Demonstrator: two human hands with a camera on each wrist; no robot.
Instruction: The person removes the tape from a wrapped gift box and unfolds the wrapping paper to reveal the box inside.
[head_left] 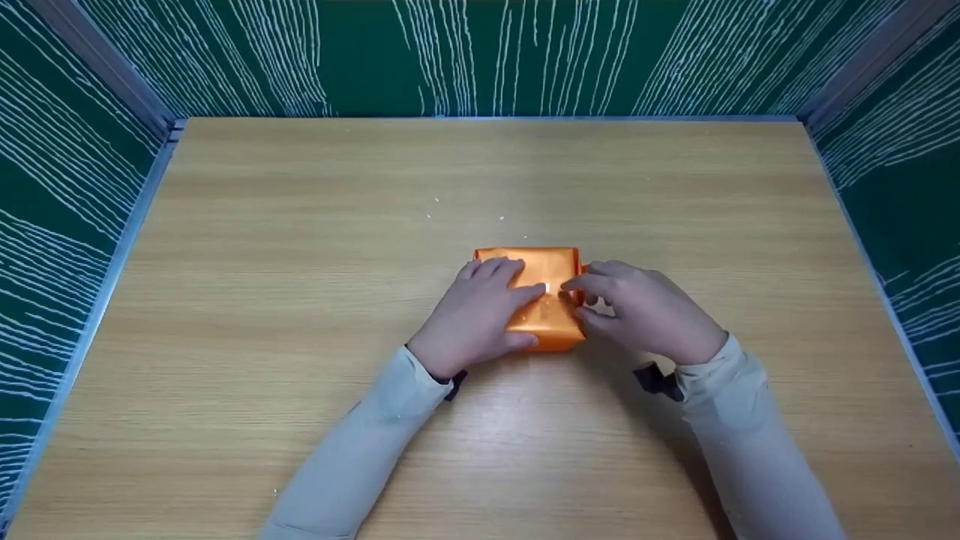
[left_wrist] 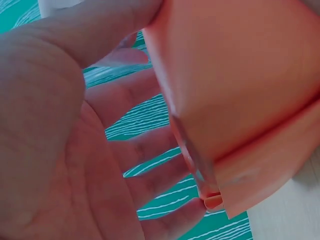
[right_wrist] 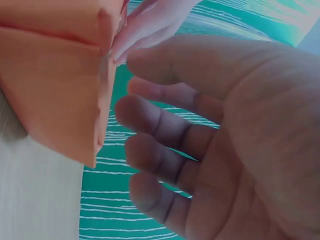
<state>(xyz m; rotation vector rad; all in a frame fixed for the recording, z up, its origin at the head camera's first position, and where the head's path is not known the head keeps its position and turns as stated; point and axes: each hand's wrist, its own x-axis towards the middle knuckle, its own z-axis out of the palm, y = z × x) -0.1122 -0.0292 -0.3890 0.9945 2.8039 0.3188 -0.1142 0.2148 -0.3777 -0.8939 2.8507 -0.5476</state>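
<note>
A small box-shaped package wrapped in shiny orange paper (head_left: pixel 551 322) lies on the table. Folds and a loose flap of its paper show in the left wrist view. My left hand (head_left: pixel 480 311) rests across its left part with the fingers spread and fairly straight, some over the top and the thumb at the near side. Beside its right end is my right hand (head_left: pixel 637 304), fingers loosely bent; the right wrist view shows a gap between these fingertips (right_wrist: pixel 137 112) and the paper. A small white spot shows on the package's top between the hands.
The wooden table (head_left: pixel 300 225) is edged with blue strips. Green walls (head_left: pixel 360 60) with white streaky lines stand at the back and both sides. A few tiny white scraps (head_left: pixel 436 200) lie beyond the package. Dark bands (head_left: pixel 660 379) sit at both wrists.
</note>
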